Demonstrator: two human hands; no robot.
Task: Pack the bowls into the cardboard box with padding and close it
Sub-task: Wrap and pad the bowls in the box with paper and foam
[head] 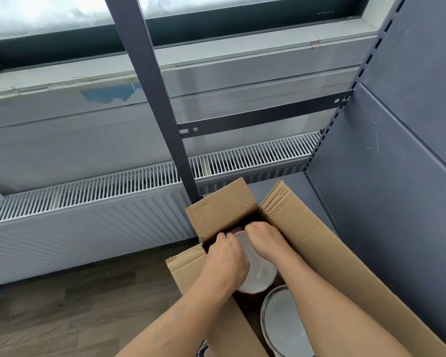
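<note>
On a dark grey metal shelf (291,182) at the right of the scene stands the open cardboard box (319,253), its plain brown flaps turned up and outward: one at the far end, a long one on the right, a shorter one on the left. Both hands reach down into the far half of the box. The left hand (227,256) curls its fingers over the left edge of a white bowl (259,273), and the right hand (263,240) grips the same bowl at its far rim, fingers bent downward. That bowl shows a thin reddish edge on its near side. Just nearer in the box lies a second bowl (283,325) with a grey inside and a pale rim.

A solid grey side panel (397,176) closes the shelving on the right, a slotted upright post (150,86) rises behind the box, and a flat cross brace (263,115) joins them. Beyond runs a long white radiator (88,202) under a window (62,21), whose ledge carries a torn blue patch (111,94). Wood-look flooring (62,318) fills the near left.
</note>
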